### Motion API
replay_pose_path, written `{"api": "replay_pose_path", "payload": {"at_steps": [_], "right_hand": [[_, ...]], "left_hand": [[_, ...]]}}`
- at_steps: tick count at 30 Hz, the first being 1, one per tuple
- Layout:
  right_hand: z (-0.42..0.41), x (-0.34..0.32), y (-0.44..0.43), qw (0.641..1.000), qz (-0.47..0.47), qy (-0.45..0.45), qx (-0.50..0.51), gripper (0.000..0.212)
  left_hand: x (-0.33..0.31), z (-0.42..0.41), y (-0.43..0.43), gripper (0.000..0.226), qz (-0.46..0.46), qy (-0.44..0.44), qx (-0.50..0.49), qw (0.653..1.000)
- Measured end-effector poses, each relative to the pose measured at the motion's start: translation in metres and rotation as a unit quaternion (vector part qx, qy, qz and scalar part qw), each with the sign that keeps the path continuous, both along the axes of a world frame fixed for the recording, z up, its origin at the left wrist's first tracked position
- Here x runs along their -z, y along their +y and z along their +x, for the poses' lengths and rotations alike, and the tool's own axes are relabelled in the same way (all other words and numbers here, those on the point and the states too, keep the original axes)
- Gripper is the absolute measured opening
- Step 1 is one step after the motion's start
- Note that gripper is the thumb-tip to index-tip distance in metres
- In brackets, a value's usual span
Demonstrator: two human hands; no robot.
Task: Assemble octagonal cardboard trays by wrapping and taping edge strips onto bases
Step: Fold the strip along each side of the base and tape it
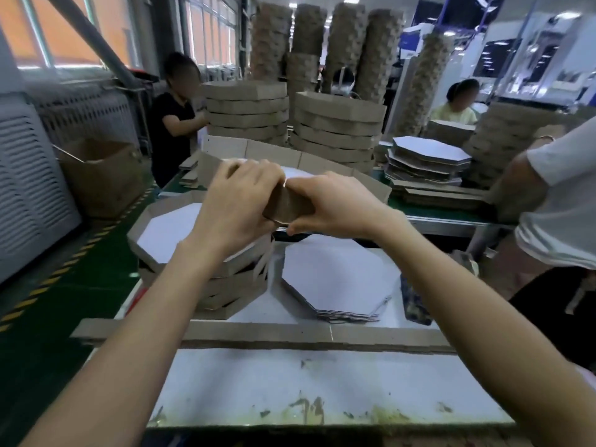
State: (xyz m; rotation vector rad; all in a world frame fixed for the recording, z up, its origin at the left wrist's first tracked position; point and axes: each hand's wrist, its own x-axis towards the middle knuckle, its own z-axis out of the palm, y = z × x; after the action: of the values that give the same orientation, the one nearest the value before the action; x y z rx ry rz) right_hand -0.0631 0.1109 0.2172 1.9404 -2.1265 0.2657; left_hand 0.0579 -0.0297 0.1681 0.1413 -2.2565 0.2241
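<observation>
I hold an octagonal tray up in the air above the table, its brown edge strip point(322, 162) wrapped round a white base point(295, 171). My left hand point(240, 201) grips the near wall of the strip from the left. My right hand point(329, 204) grips the same near wall from the right, thumb underneath. The two hands meet at the strip's joint point(287, 206). No tape is visible between my fingers.
A stack of finished trays point(206, 279) stands at the left of the white table point(290, 388), flat white bases point(338, 279) at the right, long brown strips point(258, 333) across the front. Taller tray stacks point(335, 130), other workers point(175, 114) and a person point(554, 201) at right surround the bench.
</observation>
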Motion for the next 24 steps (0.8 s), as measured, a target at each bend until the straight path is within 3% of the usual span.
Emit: {"api": "replay_pose_path", "payload": {"at_steps": [4,14,18,20,24], "right_hand": [[-0.012,0.054,-0.054,0.996,-0.008,0.090,-0.006,0.034],[-0.045,0.132,-0.163,0.988,-0.004,0.079,-0.136,0.013],[-0.072,0.140,-0.185,0.965,-0.021,0.169,-0.198,0.025],[-0.090,0.145,-0.193,0.962,-0.021,0.169,-0.215,0.026],[-0.122,0.163,-0.208,0.971,0.099,0.103,-0.192,0.007]], "left_hand": [[0.040,0.004,-0.042,0.043,-0.011,-0.081,-0.054,0.995],[0.100,0.000,-0.113,0.015,0.130,-0.179,-0.152,0.963],[0.120,-0.023,-0.129,0.027,0.164,-0.217,-0.160,0.949],[0.128,-0.037,-0.132,0.026,0.197,-0.217,-0.151,0.944],[0.137,-0.061,-0.135,0.015,0.272,-0.243,-0.125,0.923]]}}
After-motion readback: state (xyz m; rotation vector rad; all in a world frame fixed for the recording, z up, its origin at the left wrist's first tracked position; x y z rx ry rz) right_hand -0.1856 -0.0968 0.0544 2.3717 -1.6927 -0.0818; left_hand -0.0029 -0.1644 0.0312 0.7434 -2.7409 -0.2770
